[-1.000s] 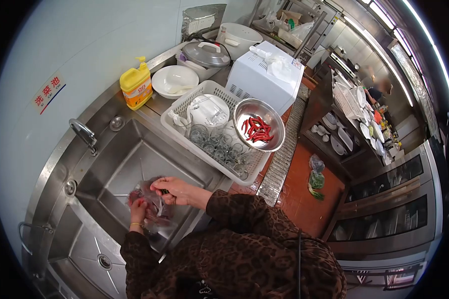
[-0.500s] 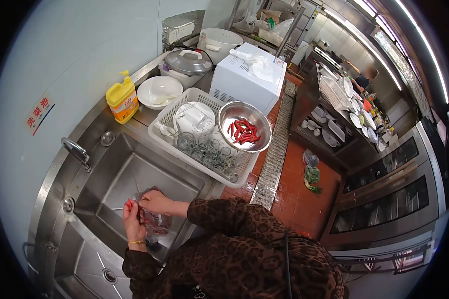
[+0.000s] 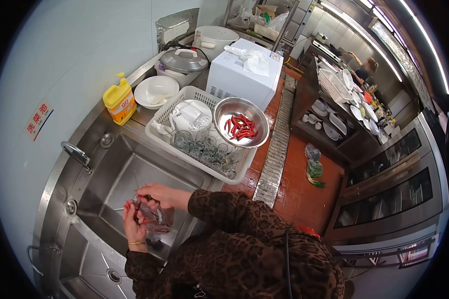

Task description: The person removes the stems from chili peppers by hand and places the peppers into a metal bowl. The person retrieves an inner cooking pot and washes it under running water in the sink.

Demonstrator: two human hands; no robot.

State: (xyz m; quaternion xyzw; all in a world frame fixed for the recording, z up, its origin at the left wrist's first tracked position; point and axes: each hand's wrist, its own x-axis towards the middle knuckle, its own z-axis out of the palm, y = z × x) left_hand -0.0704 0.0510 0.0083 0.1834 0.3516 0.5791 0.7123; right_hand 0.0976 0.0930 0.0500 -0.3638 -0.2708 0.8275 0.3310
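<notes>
Both my hands are together over the large steel sink basin (image 3: 112,172). My left hand (image 3: 133,226), with a yellow bracelet at the wrist, is closed on red chili peppers (image 3: 140,217), which show between its fingers. Just above it, my right hand (image 3: 158,195) is closed in a pinch, with dark green bits like chili stems at its fingers. A clear plastic bag (image 3: 160,220) with red peppers inside hangs under the hands. To the right, a steel bowl (image 3: 261,130) of red chilies rests on the edge of a white basket.
The white basket (image 3: 157,130) holds glasses and a white plate. Behind it stand a yellow detergent bottle (image 3: 119,102), a white bowl (image 3: 152,89) and a white box-shaped appliance (image 3: 242,70). Bagged greens (image 3: 313,167) lie on the red floor. A person (image 3: 366,70) stands at the far counter.
My right hand has lifted slightly away from the left, and dark green bits now show at its fingers. My left hand stays nearly in place. The view has shifted a little.
</notes>
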